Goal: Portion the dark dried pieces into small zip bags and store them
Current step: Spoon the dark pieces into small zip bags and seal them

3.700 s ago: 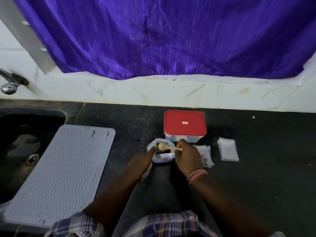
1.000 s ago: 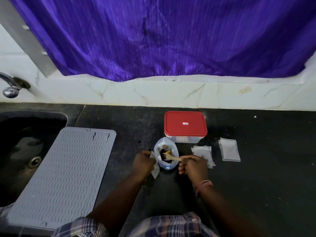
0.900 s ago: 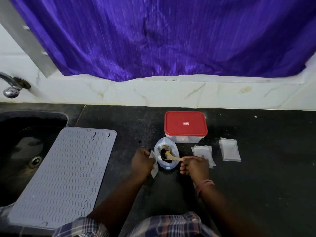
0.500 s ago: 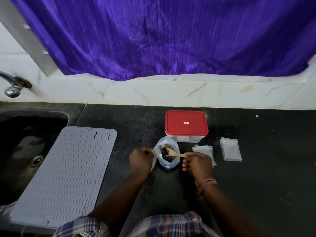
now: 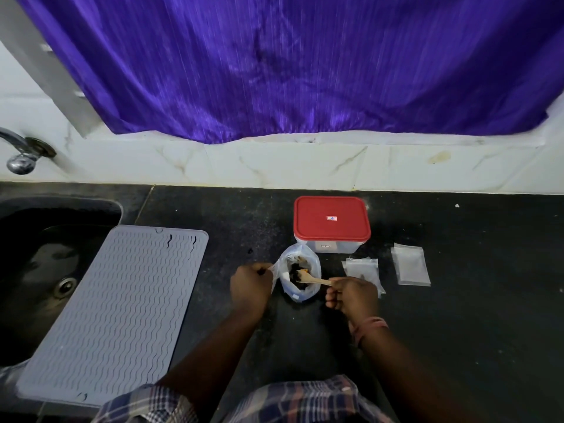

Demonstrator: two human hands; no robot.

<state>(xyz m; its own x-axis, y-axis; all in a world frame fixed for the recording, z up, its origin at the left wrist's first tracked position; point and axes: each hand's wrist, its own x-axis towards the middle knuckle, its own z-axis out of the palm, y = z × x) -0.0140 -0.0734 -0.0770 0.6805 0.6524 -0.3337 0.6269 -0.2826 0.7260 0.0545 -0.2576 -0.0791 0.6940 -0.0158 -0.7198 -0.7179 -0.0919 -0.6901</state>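
A clear plastic bag [image 5: 305,290] stands open on the black counter with dark dried pieces [image 5: 295,275] inside. My left hand [image 5: 250,283] grips a small zip bag [image 5: 274,271] by its edge, just left of the big bag. My right hand [image 5: 351,294] holds a wooden spoon [image 5: 314,279] by the handle, its bowl inside the bag among the pieces. A filled small zip bag [image 5: 361,268] lies right of my right hand. Further right lies a stack of empty zip bags [image 5: 410,264]. Behind stands a clear box with a red lid [image 5: 332,219].
A grey ribbed drying mat [image 5: 116,309] lies on the left, partly over the dark sink [image 5: 36,264]. A tap [image 5: 21,154] juts from the left wall. A purple curtain [image 5: 290,65] hangs behind the counter.
The spoon went from above the bag down into it and has been working among the dark pieces. Both hands shifted slightly toward me; my left hand keeps its grip on the small bag.
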